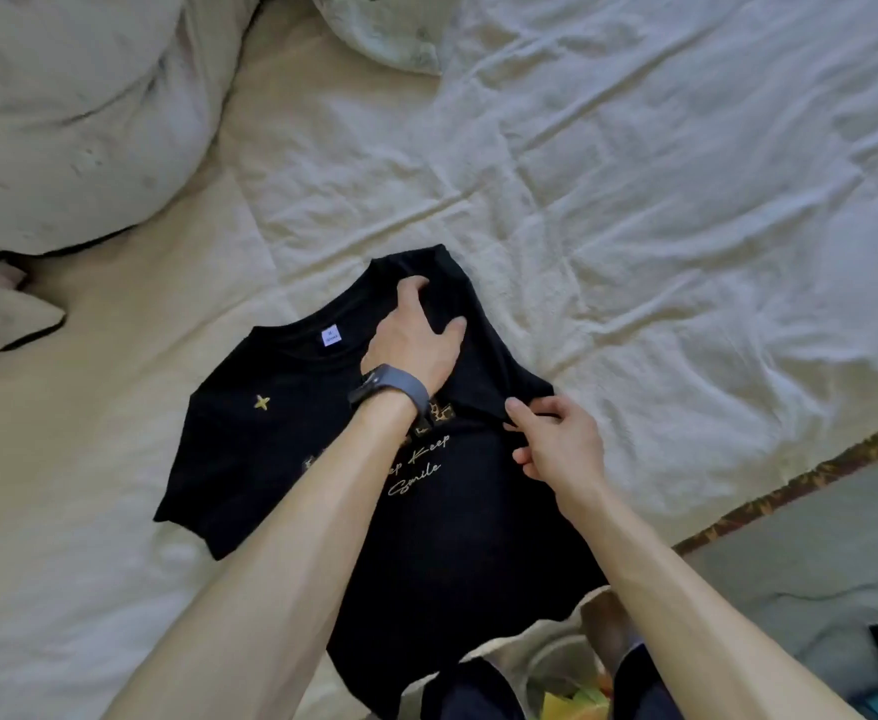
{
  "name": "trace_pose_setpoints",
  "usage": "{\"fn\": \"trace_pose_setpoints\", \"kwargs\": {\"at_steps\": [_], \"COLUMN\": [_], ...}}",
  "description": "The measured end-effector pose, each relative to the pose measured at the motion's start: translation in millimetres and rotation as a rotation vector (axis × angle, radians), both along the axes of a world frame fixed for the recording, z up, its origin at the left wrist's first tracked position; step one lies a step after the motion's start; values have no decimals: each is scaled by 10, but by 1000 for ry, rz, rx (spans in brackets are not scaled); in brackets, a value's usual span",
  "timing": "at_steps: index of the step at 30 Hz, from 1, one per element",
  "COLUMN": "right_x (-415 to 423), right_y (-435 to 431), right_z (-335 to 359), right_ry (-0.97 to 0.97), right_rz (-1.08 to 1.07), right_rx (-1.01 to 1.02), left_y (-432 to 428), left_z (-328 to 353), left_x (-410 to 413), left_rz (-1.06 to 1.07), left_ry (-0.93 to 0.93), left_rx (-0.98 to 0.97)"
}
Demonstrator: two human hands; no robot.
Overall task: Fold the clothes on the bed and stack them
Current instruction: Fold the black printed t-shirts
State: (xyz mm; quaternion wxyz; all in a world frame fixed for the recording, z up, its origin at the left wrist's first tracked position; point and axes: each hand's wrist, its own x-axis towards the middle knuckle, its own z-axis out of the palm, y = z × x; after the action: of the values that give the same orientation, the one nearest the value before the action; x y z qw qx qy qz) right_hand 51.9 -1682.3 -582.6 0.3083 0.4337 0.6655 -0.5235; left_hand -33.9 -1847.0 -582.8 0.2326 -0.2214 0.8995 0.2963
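A black T-shirt (250, 459) with gold script and a small gold star lies front up on the cream bedsheet (582, 200), collar toward the far left. Its right sleeve is bunched and turned inward over the chest. My left hand (416, 335), with a dark watch on the wrist, grips that bunched sleeve fabric near the shoulder. My right hand (551, 439) pinches the folded edge of the shirt at its right side, just below the sleeve.
A large pale pillow (63, 122) fills the far left and a crumpled duvet (390, 28) lies at the top. The bed's patterned edge (800, 485) runs along the right, with grey floor beyond. Some colourful items (577, 698) lie by my legs.
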Motion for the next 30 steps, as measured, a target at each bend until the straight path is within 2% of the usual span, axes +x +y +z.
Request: {"fn": "trace_pose_setpoints", "kwargs": {"at_steps": [3, 4, 6, 8, 10, 12, 14, 16, 18, 20, 22, 26, 28, 30], "right_x": [-31, -46, -151, -303, -513, -753, -1014, -1197, -1263, -1185, -1004, -502, -270, -87], "right_y": [101, 130, 114, -4, -182, -295, -270, -190, -155, -184, -219, -344, -505, -763], "right_z": [150, 190, 239, 205, 61, -137, -379, -536, -582, -500, -360, -139, -106, -83], "right_ry": [17, 90, 378, 708, 880, 925, 843, 755, 715, 736, 813, 1009, 1045, 1057], "right_rz": [434, 541, 689, 809, 1067, 1403, 1648, 1683, 1580, 1468, 1460, 1625, 1727, 1841], "right_rx": [240, 327, 431, 467, 464, 485, 541, 611, 664, 693, 655, 485, 429, 356], "left_y": [54, 87, 182, 322, 479, 580, 636, 676, 679, 612, 508, 232, 46, -151], "left_z": [-4, -29, -89, -214, -367, -468, -494, -469, -418, -366, -316, -214, -170, -126], "left_x": [345, 461, 729, 969, 1177, 1274, 1340, 1537, 1840, 2162, 2480, 2994, 3169, 3236], "left_rz": [-132, -174, -244, -365, -409, -344, -270, -224, -151, -73, 4, 291, 456, 530], "left_ry": [207, 296, 379, 321, 251, 226, 195, 157, 122, 62, 2, -118, -172, -169], "left_rx": [-261, -335, -400, -384, -393, -423, -443, -445, -435, -437, -441, -420, -367, -333]}}
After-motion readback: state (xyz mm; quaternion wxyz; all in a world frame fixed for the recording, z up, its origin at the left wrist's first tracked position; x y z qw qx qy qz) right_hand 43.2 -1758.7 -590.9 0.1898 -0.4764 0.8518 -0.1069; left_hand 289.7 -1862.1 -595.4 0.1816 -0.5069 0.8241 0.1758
